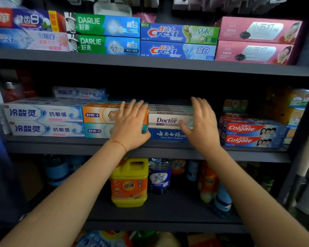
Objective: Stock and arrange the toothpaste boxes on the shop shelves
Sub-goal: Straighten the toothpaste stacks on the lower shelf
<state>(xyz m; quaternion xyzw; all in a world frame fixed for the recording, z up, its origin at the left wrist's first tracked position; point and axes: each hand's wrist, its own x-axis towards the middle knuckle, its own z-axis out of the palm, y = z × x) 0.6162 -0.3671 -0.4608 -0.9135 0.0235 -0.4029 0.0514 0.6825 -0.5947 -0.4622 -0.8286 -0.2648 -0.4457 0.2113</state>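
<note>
Both hands were up at the middle shelf (61,142), either side of the white Doctor boxes (165,120), which sat in the centre of that shelf stacked on a blue Yunnan Baiyao box (165,135), long axes running left-right along the shelf front, faces out. Left hand (130,124) lay flat, fingers straight and slightly spread, over the right ends of the orange box (96,114) and teal box (95,130) just left of the Doctor stack, thumb down near the shelf lip; gripping nothing. Right hand (201,124) was open too, fingers straight and pointing up and back, thumb reaching in across the right end of the front Doctor box; touching or just in front of it, could not tell. Stack lay straight ahead between the two hands, right hand probably nearer to it. Both forearms came up from below, wrists roughly level with the shelf edge. Colgate boxes (251,133) sat to the right with a gap between them and the stack. Judged: squaring or pushing the boxes back, the next move turning on palms pressing along that left-right axis. Upper shelf rows of Darlie boxes (103,33) and Crest boxes (178,41) looked already faced.
</note>
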